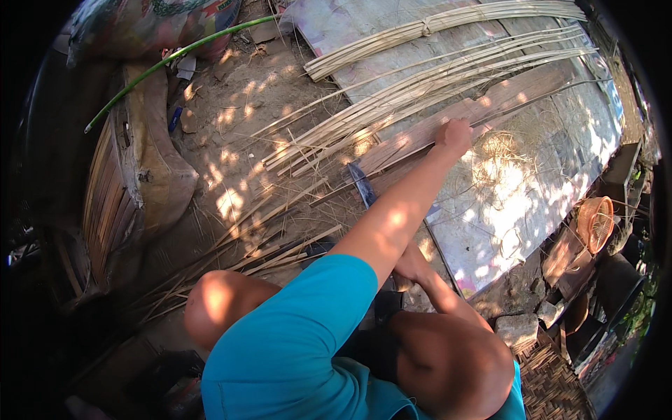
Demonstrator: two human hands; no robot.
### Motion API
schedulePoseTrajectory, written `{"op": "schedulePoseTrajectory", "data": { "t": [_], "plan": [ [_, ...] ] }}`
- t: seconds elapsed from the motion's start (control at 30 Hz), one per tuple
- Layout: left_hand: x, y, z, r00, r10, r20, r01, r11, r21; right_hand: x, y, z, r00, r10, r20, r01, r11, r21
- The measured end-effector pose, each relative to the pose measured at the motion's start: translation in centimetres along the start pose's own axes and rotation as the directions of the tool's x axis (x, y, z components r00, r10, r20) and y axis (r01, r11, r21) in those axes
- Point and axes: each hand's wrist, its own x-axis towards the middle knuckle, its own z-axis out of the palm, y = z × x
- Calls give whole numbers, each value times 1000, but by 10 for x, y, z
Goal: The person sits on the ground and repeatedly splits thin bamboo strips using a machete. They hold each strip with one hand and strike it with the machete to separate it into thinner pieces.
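Beside strips (350, 121), the left hand (456, 136) clenches over a plank (399, 145), its forearm (395, 210) leaving the right hand's (411, 264) grip unclear.

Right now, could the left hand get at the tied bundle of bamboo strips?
Probably yes: the left hand is on the wooden plank, and only low-lying loose strips seem to lie between that plank and the tied bundle.

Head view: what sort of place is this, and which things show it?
Likely an outdoor craft workspace: sun-dappled bare brown earth, a tied bundle of long pale strips, and a tangled heap of tan shavings.
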Motion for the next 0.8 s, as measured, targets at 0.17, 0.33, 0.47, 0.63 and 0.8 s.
{"op": "schedulePoseTrajectory", "data": {
  "t": [0.17, 0.33, 0.47, 0.63, 0.8],
  "plan": [
    [5, 11, 9, 998, 43, -52, -43, 999, 17, -2, 60, 46, 992, -66, 109, 30, 951, 308],
    [-7, 11, 14, 998, 57, -29, -54, 994, 98, -3, -9, 7, 925, -235, 299, 224, 972, 73],
    [0, 15, 9, 989, -9, 146, -9, 992, 123, 31, 2, -41, 974, 75, -213, 12, 925, 381],
    [13, 10, 1, 996, -36, 79, 29, 995, 96, 2, -6, 6, 988, -27, 153, 50, 988, -144],
    [-8, 13, -19, 986, 79, 145, -97, 988, 120, 42, 22, -42, 982, 115, -149, -57, 936, 349]
  ]
}}
